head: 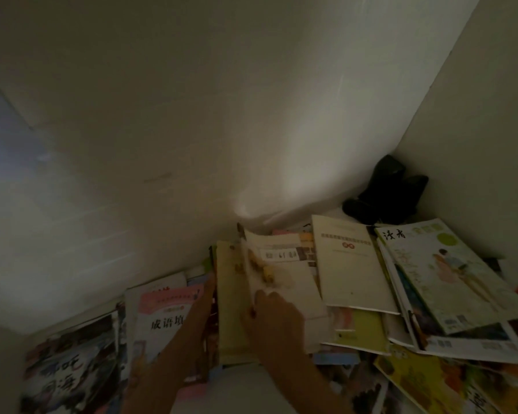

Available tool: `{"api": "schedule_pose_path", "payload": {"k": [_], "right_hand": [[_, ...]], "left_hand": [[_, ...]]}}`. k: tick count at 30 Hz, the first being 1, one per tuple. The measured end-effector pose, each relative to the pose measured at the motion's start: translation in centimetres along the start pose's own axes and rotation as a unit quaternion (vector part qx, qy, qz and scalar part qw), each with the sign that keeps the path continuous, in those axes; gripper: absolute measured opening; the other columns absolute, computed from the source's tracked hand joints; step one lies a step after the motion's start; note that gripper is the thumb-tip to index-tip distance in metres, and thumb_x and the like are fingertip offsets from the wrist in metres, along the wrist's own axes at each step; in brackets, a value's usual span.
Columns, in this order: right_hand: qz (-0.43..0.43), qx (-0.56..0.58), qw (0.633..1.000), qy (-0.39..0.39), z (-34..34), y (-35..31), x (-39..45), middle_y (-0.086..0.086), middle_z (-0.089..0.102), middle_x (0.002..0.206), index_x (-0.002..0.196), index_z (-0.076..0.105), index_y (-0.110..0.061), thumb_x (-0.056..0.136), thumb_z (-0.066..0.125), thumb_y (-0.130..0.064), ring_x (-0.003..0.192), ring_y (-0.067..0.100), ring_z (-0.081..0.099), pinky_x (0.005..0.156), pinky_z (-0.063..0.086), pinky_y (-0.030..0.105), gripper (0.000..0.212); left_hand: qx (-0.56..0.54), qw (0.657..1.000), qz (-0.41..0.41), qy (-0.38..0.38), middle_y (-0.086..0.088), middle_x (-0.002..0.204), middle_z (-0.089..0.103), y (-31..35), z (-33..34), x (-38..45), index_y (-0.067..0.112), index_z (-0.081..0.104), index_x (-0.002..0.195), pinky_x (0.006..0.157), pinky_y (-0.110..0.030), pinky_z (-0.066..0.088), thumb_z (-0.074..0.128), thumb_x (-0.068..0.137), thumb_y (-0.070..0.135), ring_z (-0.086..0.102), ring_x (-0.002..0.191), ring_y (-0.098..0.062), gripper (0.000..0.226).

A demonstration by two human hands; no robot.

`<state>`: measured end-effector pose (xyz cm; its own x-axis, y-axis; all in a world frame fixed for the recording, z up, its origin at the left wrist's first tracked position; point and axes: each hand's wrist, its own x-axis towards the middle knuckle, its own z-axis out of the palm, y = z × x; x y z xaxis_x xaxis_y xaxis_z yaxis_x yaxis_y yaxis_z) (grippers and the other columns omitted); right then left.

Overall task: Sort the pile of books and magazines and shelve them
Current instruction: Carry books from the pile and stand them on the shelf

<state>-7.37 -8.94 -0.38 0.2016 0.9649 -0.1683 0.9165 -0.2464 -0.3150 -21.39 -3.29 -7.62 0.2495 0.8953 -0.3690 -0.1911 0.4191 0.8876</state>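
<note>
Cream open book [281,282], pages blurred; right grip [274,318] holds it, left [205,291] unclear.

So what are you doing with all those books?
A person is sorting a pile of books and magazines lying against a white wall. The right hand holds a pale yellow book that stands partly open, and the left hand reaches in behind its left edge. A pink book lies to the left, a magazine to the right. The picture is dim and blurry.

The pink book [162,321] reads "成语填", cut off by an arm; the magazine [437,276] at right reads "读者".
</note>
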Motion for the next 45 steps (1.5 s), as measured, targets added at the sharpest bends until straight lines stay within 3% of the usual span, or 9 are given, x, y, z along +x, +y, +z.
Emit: {"api": "schedule_pose_path", "payload": {"k": [1, 4, 8, 11, 16, 21, 30, 41, 45], "right_hand": [[-0.007, -0.025, 1.000, 0.000, 0.9, -1.0, -0.5, 0.005, 0.061, 0.085, 0.088, 0.061, -0.015, 0.080, 0.061, -0.048, 0.073, 0.020, 0.063, 0.057, 0.043, 0.025, 0.034], [-0.071, -0.024, 0.995, -0.071, 1.2, -2.1, -1.6, 0.000, 0.052, 0.049, 0.051, 0.059, -0.018, 0.056, 0.073, -0.058, 0.037, 0.012, 0.051, 0.038, 0.027, 0.018, 0.043], [0.020, 0.188, 0.981, -0.033, 0.1, 2.6, 1.1, 0.002, 0.065, 0.093, 0.100, 0.066, -0.018, 0.097, 0.039, -0.043, 0.083, 0.018, 0.060, 0.066, 0.044, 0.022, 0.037], [0.159, 0.206, 0.965, 0.031, 0.3, 8.3, 2.9, 0.008, 0.058, 0.116, 0.118, 0.054, -0.013, 0.094, 0.049, -0.038, 0.105, 0.025, 0.055, 0.090, 0.043, 0.033, 0.034], [0.157, 0.467, 0.866, -0.080, 2.2, 8.6, 3.2, 0.003, 0.061, 0.122, 0.126, 0.049, -0.014, 0.081, 0.069, -0.032, 0.095, 0.012, 0.060, 0.071, 0.050, 0.016, 0.053], [0.085, 0.618, 0.777, -0.082, 0.9, 9.0, 2.9, 0.002, 0.067, 0.113, 0.120, 0.053, -0.025, 0.072, 0.077, -0.032, 0.102, 0.020, 0.065, 0.092, 0.052, 0.041, 0.054], [-0.004, 0.583, 0.807, 0.097, -3.8, 13.5, 3.6, 0.005, 0.068, 0.112, 0.122, 0.056, -0.015, 0.072, 0.069, -0.037, 0.102, 0.021, 0.066, 0.080, 0.057, 0.037, 0.056], [0.004, 0.556, 0.831, 0.029, -1.5, 17.3, 4.6, -0.003, 0.059, 0.122, 0.134, 0.041, -0.019, 0.075, 0.077, -0.020, 0.102, 0.009, 0.063, 0.069, 0.053, 0.016, 0.069], [0.015, 0.548, 0.834, 0.051, -1.0, 15.8, 5.1, -0.008, 0.056, 0.117, 0.129, 0.038, -0.029, 0.079, 0.071, -0.012, 0.100, 0.004, 0.056, 0.067, 0.052, 0.017, 0.063]], "left_hand": [[-0.034, 0.990, -0.134, 0.025, -0.013, 0.088, 0.068, 1.5, 1.4, -0.7, 0.015, 0.066, 0.100, 0.063, -0.033, 0.055, 0.047, 0.088, 0.055, 0.065, 0.079, -0.026, 0.046], [0.011, 0.988, -0.121, 0.093, -0.010, 0.088, 0.065, 2.2, 3.0, -0.9, 0.017, 0.062, 0.093, 0.064, -0.035, 0.051, 0.045, 0.089, 0.053, 0.062, 0.082, -0.024, 0.040], [0.128, 0.984, -0.098, 0.069, -0.015, 0.104, 0.066, 1.0, 2.6, 0.5, 0.009, 0.060, 0.113, 0.082, -0.042, 0.054, 0.067, 0.067, 0.053, 0.064, 0.096, -0.029, 0.064], [0.147, 0.984, -0.097, 0.041, -0.006, 0.098, 0.067, -0.8, 1.4, 0.4, 0.008, 0.057, 0.117, 0.058, -0.024, 0.056, 0.085, 0.046, 0.051, 0.066, 0.085, -0.019, 0.088], [0.069, 0.996, -0.040, 0.044, -0.002, 0.099, 0.066, -0.2, 1.7, -1.4, 0.020, 0.053, 0.114, 0.066, -0.038, 0.057, 0.087, 0.057, 0.023, 0.067, 0.087, -0.025, 0.067], [0.160, 0.983, 0.069, -0.061, 0.007, 0.100, 0.071, 4.6, 2.5, -1.9, 0.032, 0.052, 0.113, 0.065, -0.025, 0.055, 0.088, 0.053, 0.031, 0.068, 0.088, -0.010, 0.069], [0.233, 0.952, 0.165, -0.113, 0.017, 0.118, 0.050, 5.9, 9.6, 1.4, 0.035, 0.036, 0.118, 0.078, -0.009, 0.047, 0.069, 0.080, 0.006, 0.054, 0.100, 0.017, 0.058], [0.168, 0.980, 0.076, -0.073, 0.002, 0.138, 0.047, 0.1, 11.6, 2.4, 0.036, 0.032, 0.134, 0.094, -0.039, 0.051, 0.071, 0.078, 0.033, 0.052, 0.121, -0.013, 0.069], [0.134, 0.988, 0.073, -0.019, 0.009, 0.128, 0.048, 0.4, 11.5, 1.0, 0.029, 0.029, 0.132, 0.075, -0.015, 0.052, 0.058, 0.088, 0.013, 0.058, 0.101, 0.011, 0.055]]}}
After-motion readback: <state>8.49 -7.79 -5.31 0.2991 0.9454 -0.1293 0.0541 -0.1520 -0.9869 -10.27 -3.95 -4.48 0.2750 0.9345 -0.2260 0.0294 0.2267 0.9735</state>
